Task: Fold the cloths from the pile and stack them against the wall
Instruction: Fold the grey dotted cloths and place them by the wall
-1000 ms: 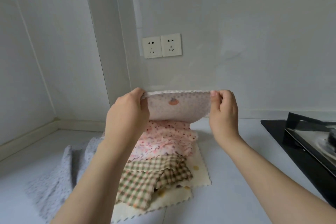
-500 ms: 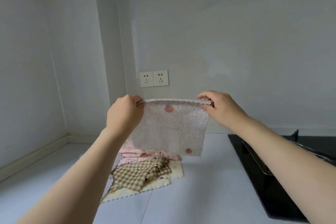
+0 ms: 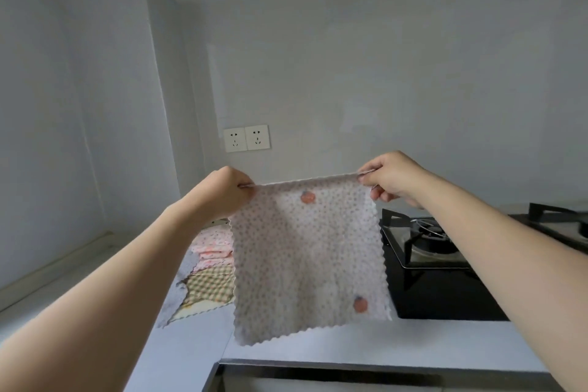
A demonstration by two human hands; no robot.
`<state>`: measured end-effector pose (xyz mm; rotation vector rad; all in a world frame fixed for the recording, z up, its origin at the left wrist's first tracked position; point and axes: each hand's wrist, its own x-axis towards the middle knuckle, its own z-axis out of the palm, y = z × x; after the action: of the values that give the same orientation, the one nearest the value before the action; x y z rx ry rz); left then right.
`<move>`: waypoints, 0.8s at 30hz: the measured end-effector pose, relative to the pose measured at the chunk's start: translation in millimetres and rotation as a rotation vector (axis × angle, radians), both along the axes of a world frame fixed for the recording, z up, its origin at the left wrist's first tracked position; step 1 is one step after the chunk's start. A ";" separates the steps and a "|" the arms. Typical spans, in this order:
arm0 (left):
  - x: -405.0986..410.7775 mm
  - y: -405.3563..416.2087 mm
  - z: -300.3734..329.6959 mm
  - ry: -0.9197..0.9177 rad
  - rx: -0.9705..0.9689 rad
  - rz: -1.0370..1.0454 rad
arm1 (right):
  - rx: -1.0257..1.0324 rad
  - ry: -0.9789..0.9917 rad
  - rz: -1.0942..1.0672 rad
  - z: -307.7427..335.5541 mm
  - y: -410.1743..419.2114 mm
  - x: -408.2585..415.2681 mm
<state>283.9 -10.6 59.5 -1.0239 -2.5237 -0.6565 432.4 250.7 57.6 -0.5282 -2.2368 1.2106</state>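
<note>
Fingers of the left hand (image 3: 222, 192) and right hand (image 3: 386, 178) pinch the dotted cloth's (image 3: 307, 261) top corners; it hangs flat above the surface (image 3: 350, 350), beside the pile (image 3: 208, 267). Risk: a slack pinch drops one corner, skewing the fold.

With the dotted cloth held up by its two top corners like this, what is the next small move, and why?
Probably bring the two top corners together to fold it in half. The dotted cloth hangs open and flat, the left hand and right hand each pinching a top corner, clear of the pile on the counter.
</note>
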 end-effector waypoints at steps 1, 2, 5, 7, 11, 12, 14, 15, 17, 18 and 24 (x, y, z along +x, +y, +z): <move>-6.3 5.9 -9.6 -0.011 -0.013 -0.007 | -0.031 -0.027 -0.008 -11.4 4.9 -8.0; -14.1 11.5 -20.5 -0.022 -0.024 -0.007 | -0.059 -0.057 -0.019 -24.7 9.9 -17.3; -42.0 27.4 -61.6 -0.044 -0.078 0.036 | -0.157 -0.140 -0.028 -71.9 23.3 -51.3; -58.8 36.3 -91.5 -0.025 -0.136 0.100 | -0.230 -0.167 -0.028 -102.2 28.1 -72.6; -76.4 33.3 -141.9 0.133 -0.214 0.129 | -0.323 -0.174 -0.025 -143.1 23.0 -94.8; -75.9 28.0 -149.5 0.193 -0.197 0.094 | -0.311 -0.181 -0.028 -149.5 21.6 -96.2; -69.1 14.6 -162.7 0.338 -0.162 -0.037 | -0.249 -0.206 -0.034 -159.2 19.3 -91.3; -62.0 7.3 -168.8 0.412 -0.177 -0.102 | -0.194 -0.230 -0.026 -163.8 18.0 -85.3; -46.5 -7.0 -181.0 0.499 -0.257 -0.225 | -0.057 -0.286 -0.007 -172.4 15.9 -67.6; -39.0 -13.3 -188.1 0.525 -0.294 -0.274 | 0.007 -0.305 -0.001 -176.0 14.6 -58.0; -11.0 -26.1 -216.4 0.598 -0.442 -0.327 | 0.304 -0.375 0.032 -186.6 -1.9 -17.9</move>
<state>272.8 -36.7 -156.9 -1.5290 -2.0148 0.1504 414.5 248.7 -129.0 -0.6391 -2.6910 0.8107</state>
